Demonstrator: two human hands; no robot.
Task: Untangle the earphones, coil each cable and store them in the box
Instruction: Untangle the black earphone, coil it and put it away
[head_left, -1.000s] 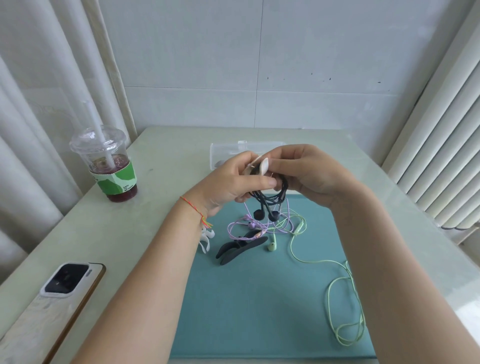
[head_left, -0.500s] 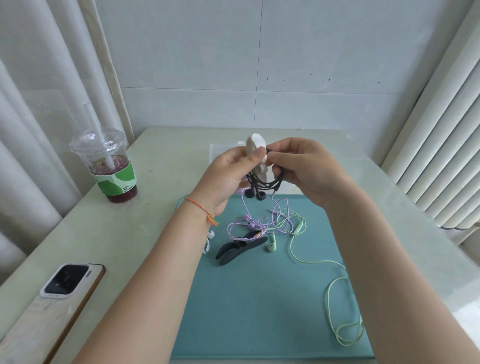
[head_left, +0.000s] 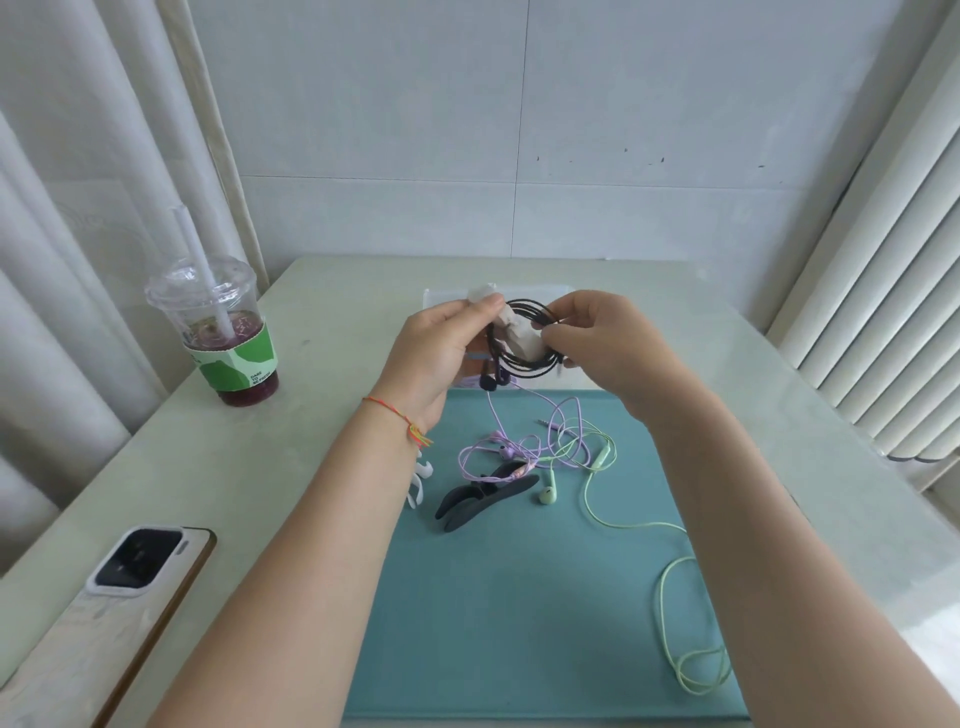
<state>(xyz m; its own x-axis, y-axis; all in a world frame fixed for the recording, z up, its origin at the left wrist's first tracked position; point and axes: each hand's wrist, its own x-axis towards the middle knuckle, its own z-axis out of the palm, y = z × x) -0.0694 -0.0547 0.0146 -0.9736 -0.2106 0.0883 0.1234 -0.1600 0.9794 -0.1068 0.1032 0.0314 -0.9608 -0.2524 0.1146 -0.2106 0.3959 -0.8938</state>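
Black cable (head_left: 524, 338), coiled, held up over far table (head_left: 322, 415) before box (head_left: 563, 291). Left hand (head_left: 441, 348) pinching white clip (head_left: 511, 332); right hand (head_left: 602, 338) pinching coil's right side. Light, limp, springy; best held across bundled loops.

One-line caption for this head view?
Both hands fasten a white clip round the coiled black earphones above a teal mat.
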